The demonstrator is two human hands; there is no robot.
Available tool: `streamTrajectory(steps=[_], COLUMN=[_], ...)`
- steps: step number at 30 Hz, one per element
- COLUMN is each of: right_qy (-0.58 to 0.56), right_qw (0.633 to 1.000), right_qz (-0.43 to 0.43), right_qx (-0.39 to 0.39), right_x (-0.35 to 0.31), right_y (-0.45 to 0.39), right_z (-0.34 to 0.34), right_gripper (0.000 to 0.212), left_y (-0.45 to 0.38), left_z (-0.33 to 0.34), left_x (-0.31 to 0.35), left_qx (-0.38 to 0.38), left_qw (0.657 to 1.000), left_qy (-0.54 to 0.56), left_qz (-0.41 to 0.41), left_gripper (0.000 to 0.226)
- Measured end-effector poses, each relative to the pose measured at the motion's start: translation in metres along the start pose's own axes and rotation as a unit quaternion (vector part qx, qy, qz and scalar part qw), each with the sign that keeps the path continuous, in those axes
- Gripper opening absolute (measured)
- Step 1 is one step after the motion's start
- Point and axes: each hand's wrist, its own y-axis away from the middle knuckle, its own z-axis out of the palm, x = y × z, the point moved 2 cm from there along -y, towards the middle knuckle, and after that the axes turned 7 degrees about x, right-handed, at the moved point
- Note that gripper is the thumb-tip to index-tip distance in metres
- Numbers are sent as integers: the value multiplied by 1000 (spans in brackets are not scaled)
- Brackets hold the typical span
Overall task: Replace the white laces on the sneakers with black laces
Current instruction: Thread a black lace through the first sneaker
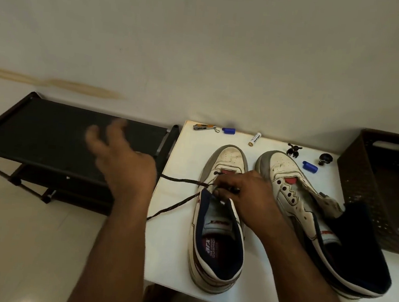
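Note:
Two worn white sneakers stand on a white table (184, 149), toes toward the wall. The left sneaker (218, 226) has a black lace (175, 203) threaded through its lower eyelets, with two ends trailing left over the table edge. My right hand (245, 195) lies over this sneaker's tongue area, fingers curled and pinching the black lace at the eyelets. My left hand (121, 160) hovers left of the table, blurred, fingers spread and holding nothing. The right sneaker (310, 211) has bare eyelets and no lace.
A black shoe rack (54, 140) stands left of the table. A brown perforated basket (384, 190) sits at the right, with something white inside. Along the table's far edge lie a nail clipper (204, 127), two blue caps, a battery (254, 139) and two small black items.

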Motion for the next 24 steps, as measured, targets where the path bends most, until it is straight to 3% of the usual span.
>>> streamTrajectory(steps=[1, 3, 5, 9, 10, 12, 14, 16, 19, 24], right_qy=[2, 0, 0, 30, 34, 43, 40, 30, -51, -147], right_qw=[1000, 1000, 1000, 999, 999, 999, 999, 1000, 997, 979], right_qz=[-1, -3, 3, 17, 21, 24, 16, 1, -22, -6], right_qx=[0, -1, 7, 16, 10, -2, -9, -4, 51, 144], right_x=[0, -1, -1, -2, -3, -5, -8, -9, -8, -3], right_y=[0, 0, 1, 3, 4, 5, 6, 6, 8, 11], right_z=[0, 2, 1, -4, -6, -11, -14, -13, -11, -22], right_gripper=[16, 19, 20, 21, 23, 27, 31, 35, 47, 41], left_y=[6, 26, 43, 43, 38, 26, 14, 9, 13, 25], left_z=[7, 22, 30, 39, 39, 29, 14, 7, 9, 3], left_x=[2, 10, 15, 25, 24, 19, 14, 11, 4, 13], left_qx=[-107, -334, -457, -490, -477, -369, -226, -197, -331, -556], left_qw=[993, 942, 886, 853, 859, 914, 963, 963, 899, 766], left_qy=[-27, -27, -74, -178, -187, -169, -146, -183, -287, -320], left_qz=[31, -4, -10, 17, 10, 9, 8, 11, -20, -42], left_gripper=[53, 36, 30, 24, 21, 12, 20, 18, 5, 21])
